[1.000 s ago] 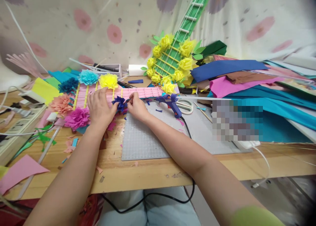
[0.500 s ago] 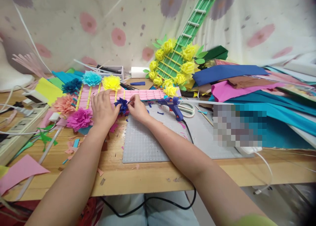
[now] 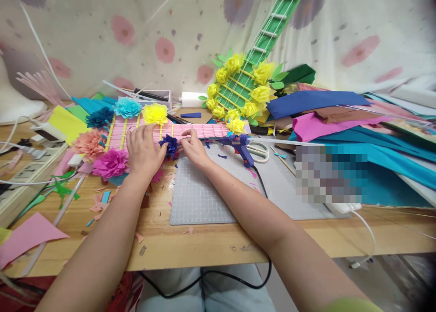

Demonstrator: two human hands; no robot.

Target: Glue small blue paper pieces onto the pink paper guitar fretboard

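Observation:
A pink paper guitar (image 3: 200, 130) with yellow strips lies on the table, ringed by crepe-paper flowers. My left hand (image 3: 142, 149) rests over its body, fingers laid out and thumb against a dark blue paper flower (image 3: 170, 146). From the other side, my right hand (image 3: 194, 149) has its thumb and fingertips pinched at that flower's right edge; the exact contact is too small to see. Around the body sit a yellow flower (image 3: 155, 114), a light blue flower (image 3: 127, 107), a teal flower (image 3: 100, 117), a peach flower (image 3: 89, 142) and a magenta flower (image 3: 111, 164).
On a grey cutting mat (image 3: 204, 198) lie a blue glue gun (image 3: 240, 146), with its black cable trailing off the edge, and scissors (image 3: 260, 152). A green paper guitar (image 3: 250, 66) leans behind. Folded paper (image 3: 316, 104) piles up right; a power strip (image 3: 32, 180) lies left.
My right fingertips have shifted slightly right, and the index finger has lifted a little, showing more of the dark blue flower. My left hand stays almost where it was.

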